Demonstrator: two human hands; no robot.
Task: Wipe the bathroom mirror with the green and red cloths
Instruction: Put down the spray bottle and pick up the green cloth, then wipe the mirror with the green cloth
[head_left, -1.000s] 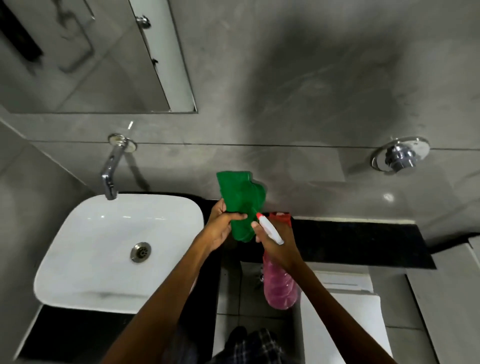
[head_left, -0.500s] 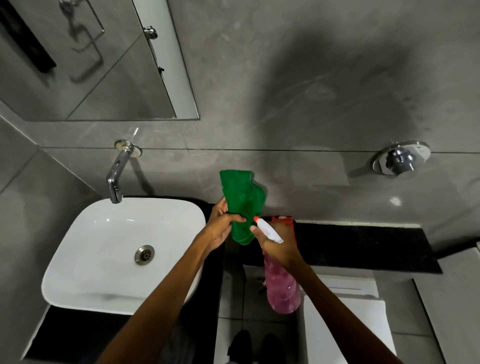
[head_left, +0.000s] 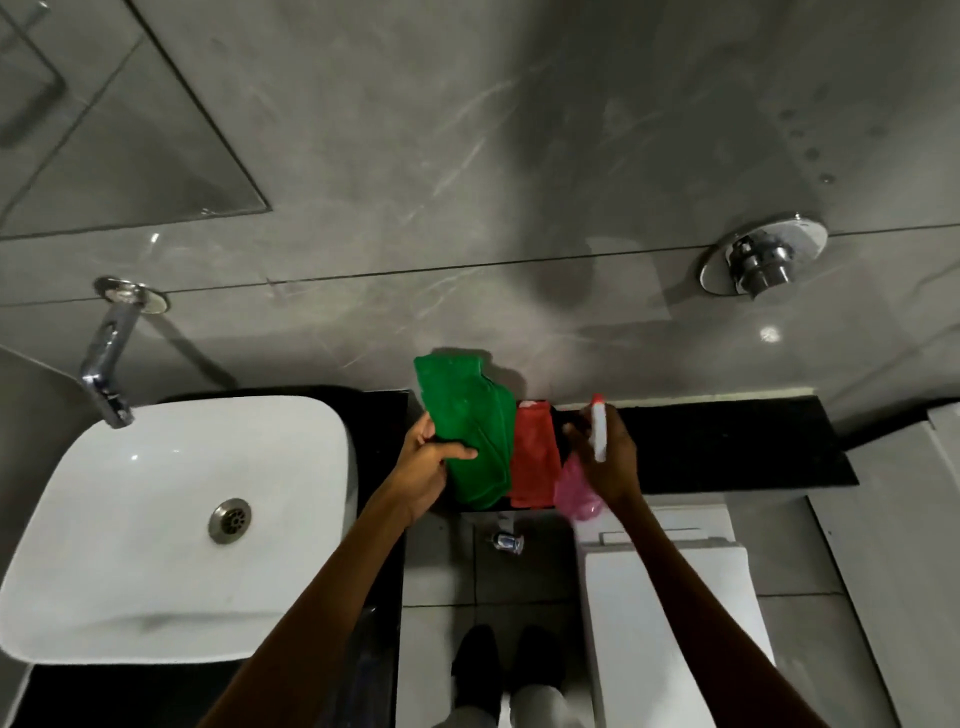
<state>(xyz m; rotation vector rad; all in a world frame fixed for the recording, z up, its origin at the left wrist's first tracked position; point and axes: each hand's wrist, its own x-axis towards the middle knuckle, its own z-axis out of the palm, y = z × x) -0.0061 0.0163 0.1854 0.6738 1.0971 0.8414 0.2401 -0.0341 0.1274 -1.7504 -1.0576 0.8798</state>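
My left hand (head_left: 423, 465) grips a folded green cloth (head_left: 470, 426), held upright in front of the grey wall. A red cloth (head_left: 535, 457) lies on the black ledge (head_left: 727, 441) just right of the green one. My right hand (head_left: 608, 457) is wrapped around a pink spray bottle (head_left: 576, 493) with a white and red nozzle, right beside the red cloth. The mirror (head_left: 104, 130) hangs at the upper left, well above and left of both hands.
A white basin (head_left: 171, 525) with a chrome tap (head_left: 106, 364) sits at the left on a black counter. A white toilet (head_left: 670, 613) stands below my right arm. A chrome flush knob (head_left: 761, 257) is on the wall at right. My feet show at the bottom.
My right hand with the spray bottle has moved right, away from the green cloth, uncovering the red cloth on the ledge. The view has tilted down and the mirror has slid toward the upper left.
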